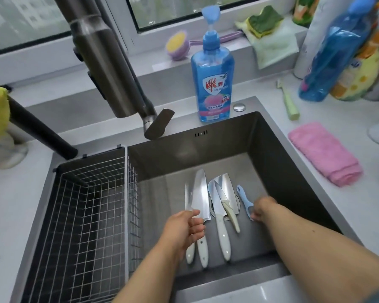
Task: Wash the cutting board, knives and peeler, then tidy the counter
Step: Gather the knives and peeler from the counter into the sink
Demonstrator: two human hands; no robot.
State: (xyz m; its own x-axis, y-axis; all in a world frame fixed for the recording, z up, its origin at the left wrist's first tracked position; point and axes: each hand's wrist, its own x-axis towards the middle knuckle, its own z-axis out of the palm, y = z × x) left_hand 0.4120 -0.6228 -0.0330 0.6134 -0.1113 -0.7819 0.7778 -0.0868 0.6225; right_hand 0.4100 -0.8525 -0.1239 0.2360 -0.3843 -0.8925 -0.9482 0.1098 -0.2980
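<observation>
Several cream-handled knives [200,197] lie side by side on the floor of the dark steel sink [278,162], blades pointing away from me. A small paring knife [227,205] rests across the cleaver over the drain. A light blue peeler [243,197] lies at the right of the row. My left hand [182,228] hovers over the two leftmost knives, fingers loosely apart, holding nothing. My right hand [262,209] is down at the peeler's head, fingertips touching it. The cutting board is out of view.
A wire basket [85,204] fills the sink's left part. The grey faucet [109,68] hangs over the back edge beside a blue dish soap bottle [213,79]. A folded pink cloth [324,154] and a green brush [288,99] lie on the right counter. Sponges sit on the windowsill.
</observation>
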